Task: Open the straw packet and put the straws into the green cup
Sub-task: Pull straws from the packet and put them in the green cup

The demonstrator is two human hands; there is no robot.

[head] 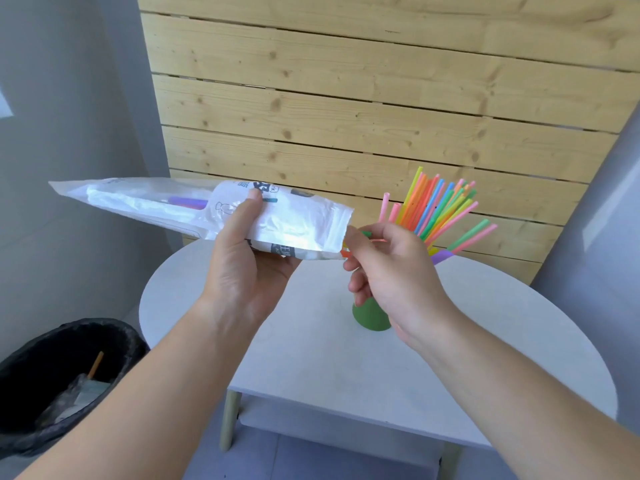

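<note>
Black lined bin point(65, 382) at left. My left hand point(242, 268) clamps the crinkly clear packet point(194, 213) over the round white worktop point(311, 358). My right hand point(388, 271) pinches straws point(349, 252) at its mouth, above the green cup point(369, 317) holding a bright straw fan point(440, 209). Pine-slat wall point(346, 98) behind.

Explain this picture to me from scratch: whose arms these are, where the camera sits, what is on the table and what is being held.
There is no machine here. A person wears a wide-angle camera on the head, so you look down along their own two bare arms. The left hand holds a nearly empty white straw packet in the air; a purple straw shows inside. The right hand pinches straw ends at the packet's open mouth. Below it, on the round white table, stands the green cup, partly hidden by that hand, with a fan of coloured straws rising behind the hand, apparently from the cup. A black bin sits on the floor to the left.
</note>
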